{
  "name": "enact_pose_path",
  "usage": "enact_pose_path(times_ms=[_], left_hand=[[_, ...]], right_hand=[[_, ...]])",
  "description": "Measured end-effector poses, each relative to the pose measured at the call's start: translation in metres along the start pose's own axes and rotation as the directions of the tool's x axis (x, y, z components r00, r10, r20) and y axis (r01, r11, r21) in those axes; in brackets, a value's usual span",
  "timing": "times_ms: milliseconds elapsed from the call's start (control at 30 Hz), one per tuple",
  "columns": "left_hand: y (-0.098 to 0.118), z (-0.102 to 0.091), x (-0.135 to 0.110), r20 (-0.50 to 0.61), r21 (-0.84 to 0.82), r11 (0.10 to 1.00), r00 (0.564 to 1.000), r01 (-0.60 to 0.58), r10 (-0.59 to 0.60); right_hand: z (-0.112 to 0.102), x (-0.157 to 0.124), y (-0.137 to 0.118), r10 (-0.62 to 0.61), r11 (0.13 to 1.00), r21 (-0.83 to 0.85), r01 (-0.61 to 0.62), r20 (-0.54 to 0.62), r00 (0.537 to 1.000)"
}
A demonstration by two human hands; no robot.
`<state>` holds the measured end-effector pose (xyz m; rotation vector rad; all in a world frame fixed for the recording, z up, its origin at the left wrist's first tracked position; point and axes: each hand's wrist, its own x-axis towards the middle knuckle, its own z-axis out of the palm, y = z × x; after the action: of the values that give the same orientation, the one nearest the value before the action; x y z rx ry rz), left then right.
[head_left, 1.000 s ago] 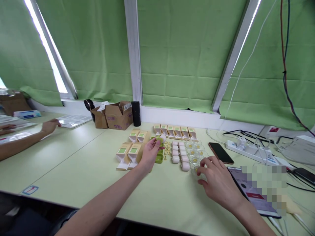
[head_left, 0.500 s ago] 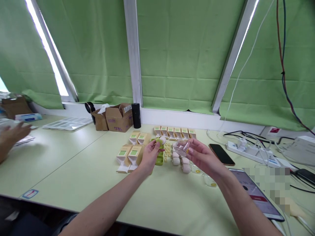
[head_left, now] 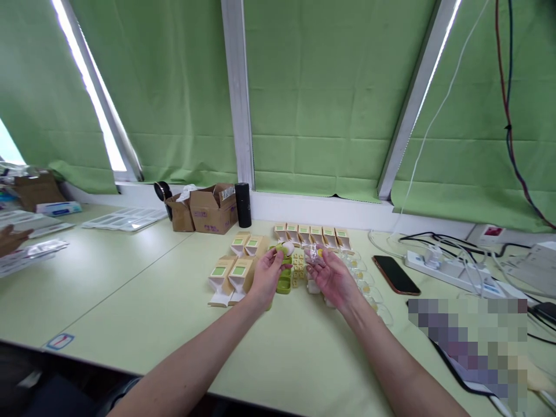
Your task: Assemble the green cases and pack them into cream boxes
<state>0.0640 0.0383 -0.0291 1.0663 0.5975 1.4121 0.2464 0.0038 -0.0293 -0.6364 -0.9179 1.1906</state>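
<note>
My left hand [head_left: 266, 273] is closed on a small green holder with a pale egg-shaped piece [head_left: 287, 249] in it. Close by on the right, my right hand [head_left: 335, 279] pinches a clear plastic cover [head_left: 313, 253] with a yellow spot. The cover is apart from the pale piece. Beneath and between the hands are green holders [head_left: 284, 282] and rows of tiny yellow pieces [head_left: 297, 263]. Pale rounded pieces [head_left: 313, 286] are partly hidden under my right hand. More clear covers [head_left: 365, 286] lie to the right of that hand.
Small cartons stand left of my hands [head_left: 219, 278] and in a row behind [head_left: 304, 233]. Farther back are a cardboard box [head_left: 212, 208] and a black bottle [head_left: 243, 205]. A phone [head_left: 396, 275] and a power strip [head_left: 449, 269] lie right. Another person's hand [head_left: 12, 238] shows far left.
My right hand has moved left with the clear cover, nearer the left hand, and has turned. Clear covers right of it now show more. The other person's hand has drawn back left.
</note>
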Motion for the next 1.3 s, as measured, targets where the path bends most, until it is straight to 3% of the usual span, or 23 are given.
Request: enact_pose_path(times_ms=[167, 267, 533, 900, 1300], left_hand=[[0.002, 0.0, -0.001, 0.014, -0.001, 1.0, 1.0, 0.003, -0.003], [0.003, 0.001, -0.001, 0.009, -0.033, 0.999, 1.0, 0.013, -0.012], [0.002, -0.001, -0.001, 0.029, -0.094, 0.996, 1.0, 0.0, 0.003], [0.0, -0.003, -0.004, 0.07, 0.075, 0.997, 0.997, 0.011, -0.017], [0.001, 0.0, -0.009, 0.088, 0.22, 0.975, 0.996, -0.031, 0.012]], right_hand=[[0.011, -0.004, -0.003, 0.0, 0.999, 0.041, 0.004, -0.09, 0.996], [0.019, -0.009, -0.005, -0.027, 0.999, -0.036, 0.023, -0.116, 0.993], [0.023, -0.014, 0.004, -0.295, 0.898, -0.366, 0.243, -0.091, 0.951], [0.021, -0.022, 0.008, -0.441, 0.643, -0.667, 0.377, 0.08, 0.894], [0.019, -0.024, 0.011, -0.47, 0.562, -0.706, 0.432, 0.158, 0.868]])
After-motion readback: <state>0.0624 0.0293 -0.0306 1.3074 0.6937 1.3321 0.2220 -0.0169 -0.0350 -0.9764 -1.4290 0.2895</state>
